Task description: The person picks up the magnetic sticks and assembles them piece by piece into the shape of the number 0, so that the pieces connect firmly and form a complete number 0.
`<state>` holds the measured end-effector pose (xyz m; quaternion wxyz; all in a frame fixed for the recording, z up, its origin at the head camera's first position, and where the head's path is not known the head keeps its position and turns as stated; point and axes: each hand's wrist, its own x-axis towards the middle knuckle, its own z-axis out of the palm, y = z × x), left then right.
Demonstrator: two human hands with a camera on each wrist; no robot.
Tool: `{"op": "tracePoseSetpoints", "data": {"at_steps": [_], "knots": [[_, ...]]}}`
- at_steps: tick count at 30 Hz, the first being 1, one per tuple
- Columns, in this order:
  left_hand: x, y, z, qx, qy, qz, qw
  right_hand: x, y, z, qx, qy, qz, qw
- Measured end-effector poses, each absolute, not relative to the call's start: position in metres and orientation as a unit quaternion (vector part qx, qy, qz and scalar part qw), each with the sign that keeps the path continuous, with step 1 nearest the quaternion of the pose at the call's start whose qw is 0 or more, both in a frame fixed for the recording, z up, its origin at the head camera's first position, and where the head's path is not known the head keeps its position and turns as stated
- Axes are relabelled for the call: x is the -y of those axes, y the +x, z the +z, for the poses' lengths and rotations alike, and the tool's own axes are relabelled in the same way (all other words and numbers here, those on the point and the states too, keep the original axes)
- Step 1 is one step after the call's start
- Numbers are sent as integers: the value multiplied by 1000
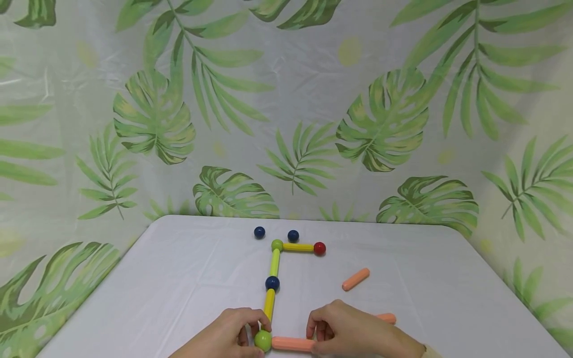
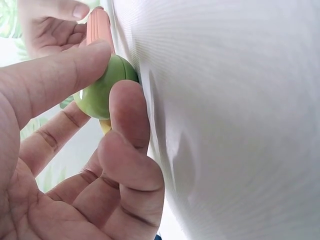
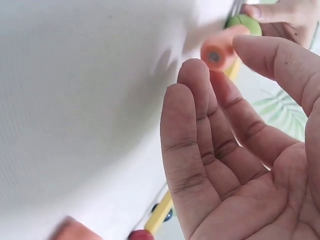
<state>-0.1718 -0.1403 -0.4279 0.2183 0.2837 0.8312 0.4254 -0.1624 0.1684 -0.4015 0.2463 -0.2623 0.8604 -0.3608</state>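
Note:
In the head view my left hand (image 1: 237, 332) grips a light green ball (image 1: 263, 341) at the near end of a joined chain. Thumb and fingers lie around that ball (image 2: 107, 90) in the left wrist view. My right hand (image 1: 346, 329) pinches the free end of a salmon-pink rod (image 1: 292, 343) between thumb and index finger. The rod's other end meets the green ball. A grey disc shows in the rod's end face (image 3: 214, 56) in the right wrist view. From the green ball a yellow rod (image 1: 269, 304) runs away to a dark blue ball (image 1: 272, 283).
Beyond the blue ball come a lime rod (image 1: 275, 262), another green ball (image 1: 277, 245), a yellow rod (image 1: 298, 247) and a red ball (image 1: 320, 248). Two loose blue balls (image 1: 259, 232) lie near the table's (image 1: 179, 278) back edge. Salmon rods (image 1: 355, 279) lie right, one partly hidden.

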Motion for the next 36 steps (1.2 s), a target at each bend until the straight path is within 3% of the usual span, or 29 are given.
{"op": "tracePoseSetpoints", "data": {"at_steps": [11, 24, 30, 36], "knots": [[142, -173, -428, -836, 276, 419, 222, -168, -194, -378, -883, -286, -329, 174], [141, -174, -429, -832, 253, 432, 238, -162, -264, -362, -927, -267, -259, 55], [140, -174, -430, -831, 262, 433, 230, -157, -296, -364, -936, -242, -251, 36], [140, -174, -431, -829, 254, 438, 237, -150, -321, -366, -944, -196, -260, 50]]}}
